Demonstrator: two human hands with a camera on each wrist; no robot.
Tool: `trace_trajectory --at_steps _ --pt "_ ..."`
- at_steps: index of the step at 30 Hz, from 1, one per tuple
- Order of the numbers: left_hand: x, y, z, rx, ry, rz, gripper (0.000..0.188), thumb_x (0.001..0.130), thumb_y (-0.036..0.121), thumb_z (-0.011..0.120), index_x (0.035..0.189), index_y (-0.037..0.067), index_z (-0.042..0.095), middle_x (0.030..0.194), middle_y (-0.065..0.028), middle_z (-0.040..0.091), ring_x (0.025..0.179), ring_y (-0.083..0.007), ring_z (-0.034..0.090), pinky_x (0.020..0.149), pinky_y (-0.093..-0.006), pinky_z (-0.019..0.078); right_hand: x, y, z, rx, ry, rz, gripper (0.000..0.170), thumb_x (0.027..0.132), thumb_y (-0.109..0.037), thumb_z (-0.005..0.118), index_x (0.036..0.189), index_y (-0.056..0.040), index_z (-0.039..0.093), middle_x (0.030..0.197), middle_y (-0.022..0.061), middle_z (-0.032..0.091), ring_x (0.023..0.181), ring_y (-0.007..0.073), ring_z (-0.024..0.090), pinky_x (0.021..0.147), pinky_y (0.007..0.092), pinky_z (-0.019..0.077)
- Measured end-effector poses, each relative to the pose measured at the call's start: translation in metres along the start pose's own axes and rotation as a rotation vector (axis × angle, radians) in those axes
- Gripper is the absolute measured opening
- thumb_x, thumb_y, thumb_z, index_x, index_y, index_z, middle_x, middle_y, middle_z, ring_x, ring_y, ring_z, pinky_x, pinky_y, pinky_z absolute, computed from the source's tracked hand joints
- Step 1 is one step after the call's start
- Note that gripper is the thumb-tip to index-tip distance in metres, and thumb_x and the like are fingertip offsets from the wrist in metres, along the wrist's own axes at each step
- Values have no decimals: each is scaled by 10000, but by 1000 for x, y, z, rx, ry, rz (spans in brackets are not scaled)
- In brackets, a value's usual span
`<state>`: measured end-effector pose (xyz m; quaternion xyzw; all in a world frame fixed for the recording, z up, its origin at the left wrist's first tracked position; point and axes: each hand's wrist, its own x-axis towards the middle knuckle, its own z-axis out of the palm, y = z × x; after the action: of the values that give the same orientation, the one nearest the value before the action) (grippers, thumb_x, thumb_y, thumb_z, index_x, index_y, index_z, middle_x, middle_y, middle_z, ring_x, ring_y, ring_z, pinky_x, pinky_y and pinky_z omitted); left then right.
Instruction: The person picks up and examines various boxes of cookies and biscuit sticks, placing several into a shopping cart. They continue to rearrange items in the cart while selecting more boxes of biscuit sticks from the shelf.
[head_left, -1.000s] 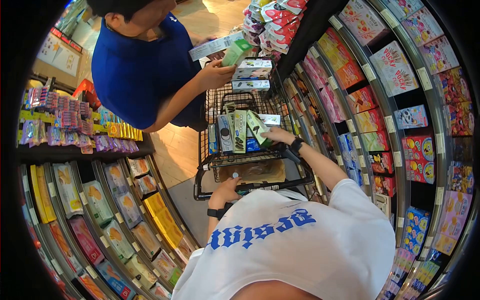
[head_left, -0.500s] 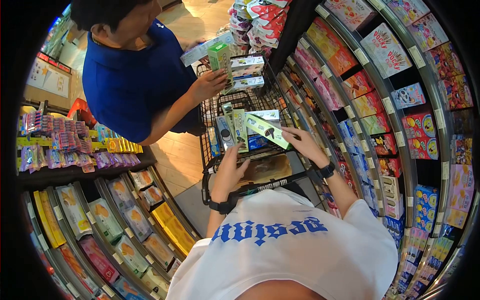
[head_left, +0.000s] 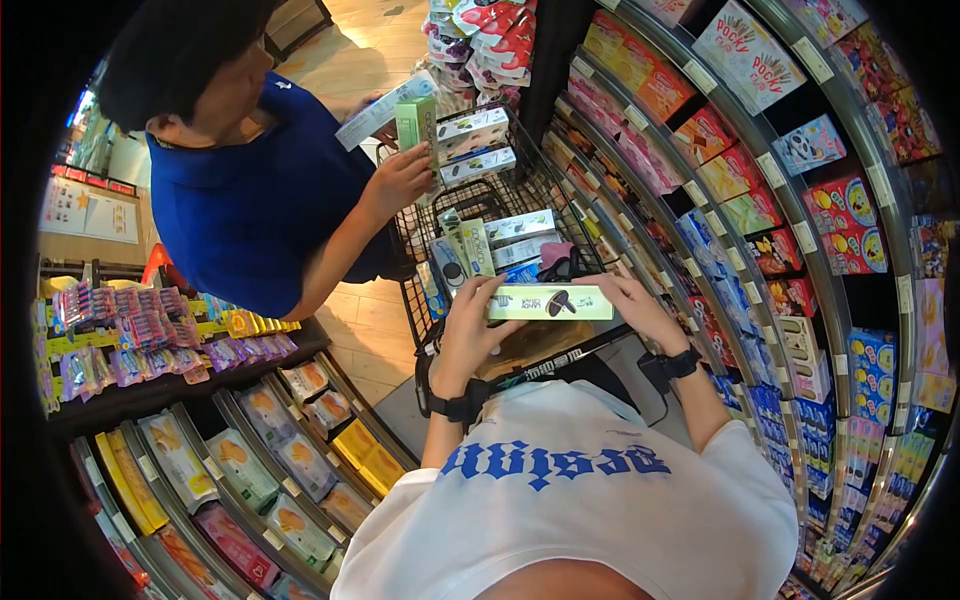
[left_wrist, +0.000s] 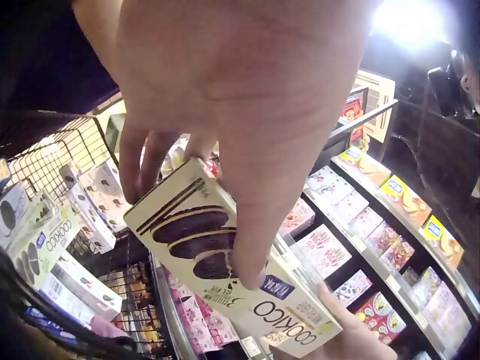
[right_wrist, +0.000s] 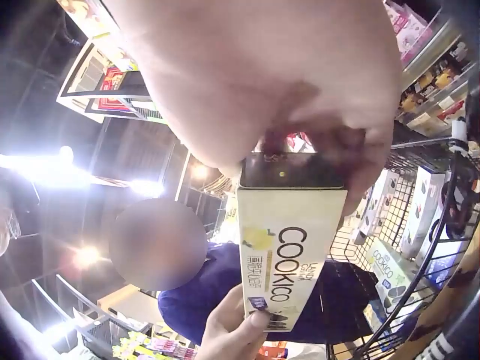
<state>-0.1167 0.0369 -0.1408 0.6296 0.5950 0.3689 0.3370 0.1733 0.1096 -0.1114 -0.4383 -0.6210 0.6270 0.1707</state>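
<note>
A long pale green Cookico cookie box [head_left: 552,303] is held level above the near end of the shopping cart [head_left: 425,350]. My left hand [head_left: 468,328] grips its left end, the thumb lying along the printed face in the left wrist view. At the other end, my right hand [head_left: 640,312] holds the box between thumb and fingers. The right wrist view shows the Cookico lettering [right_wrist: 283,262] along one side. Below, in the cart, lie another green Cookico box [head_left: 476,248], a dark-printed box [head_left: 449,263] and white boxes [head_left: 522,225].
Across the cart stands a person in a blue shirt [head_left: 230,200], holding a green box [head_left: 415,122] and a white box [head_left: 385,110]. Snack shelves [head_left: 740,270] line the right side. Bread packs [head_left: 240,470] fill the left shelf, with hanging candy [head_left: 140,320] above.
My right hand has lifted the green cookie box out of the cart and towards me, turning it level. My left hand has come up from the cart handle and taken its left end.
</note>
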Motion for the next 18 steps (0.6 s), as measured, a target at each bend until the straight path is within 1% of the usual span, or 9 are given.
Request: trace_trajectory --at_steps 3,4,6,7,8,11,15,16,18 --pt "2 9 1 29 46 35 686 718 175 887 1328 20 614 1231 -164 604 1114 -351 607 944 -415 518 -3 3 -1 10 130 -10 418 1118 -318 424 1260 -16 676 1163 58 700 1136 103 607 1009 269 451" --pt "3 11 2 41 65 47 693 724 190 894 1328 8 607 1217 -162 606 1091 -338 617 930 -403 521 -3 3 -4 3 152 -41 395 1089 -316 511 1294 -1 633 1162 67 676 1151 111 604 1021 270 453" --pt "2 22 1 6 102 9 707 721 186 903 1331 -8 603 1199 -156 605 1097 -308 616 944 -388 511 -10 6 -4 88 185 -29 418 1060 -306 573 1334 10 592 1191 78 659 1156 121 602 1026 276 457" --pt "2 29 0 -33 140 -32 720 719 182 913 1334 -23 598 1180 -150 604 1102 -279 614 958 -372 501 -14 7 -5 171 216 -12 474 1030 -295 634 1374 20 551 1219 89 642 1161 131 600 1032 283 460" --pt "0 34 -1 -29 146 -10 737 731 207 909 1351 -14 576 1196 -163 600 1095 -309 621 960 -383 499 -17 11 -12 251 143 -2 609 975 -259 719 1443 39 467 1306 120 600 1195 159 590 1048 296 461" --pt "-4 45 4 27 248 49 789 739 217 909 1386 -31 533 1192 -168 598 1075 -309 631 946 -387 510 -33 17 -14 223 144 -145 626 975 -229 718 1472 40 448 1355 126 580 1232 166 576 1057 301 458" --pt "-9 69 12 -89 291 -14 851 740 195 918 1439 -24 484 1294 -211 602 1179 -311 618 1012 -394 493 -51 16 -21 213 135 -182 667 971 -201 720 1510 40 410 1384 131 570 1230 163 574 1053 307 463" --pt "-10 72 14 -22 290 -12 856 738 179 922 1442 -26 480 1337 -222 598 1220 -309 607 1029 -395 489 -53 19 -23 193 146 -212 667 977 -194 713 1516 43 402 1384 130 575 1211 157 580 1039 307 471" --pt "-11 80 19 29 322 42 795 775 141 892 1438 -27 487 1279 -184 644 1171 -253 632 1012 -366 499 -59 21 -29 173 190 -250 639 995 -177 689 1519 47 401 1358 119 597 1157 143 595 1004 305 492"
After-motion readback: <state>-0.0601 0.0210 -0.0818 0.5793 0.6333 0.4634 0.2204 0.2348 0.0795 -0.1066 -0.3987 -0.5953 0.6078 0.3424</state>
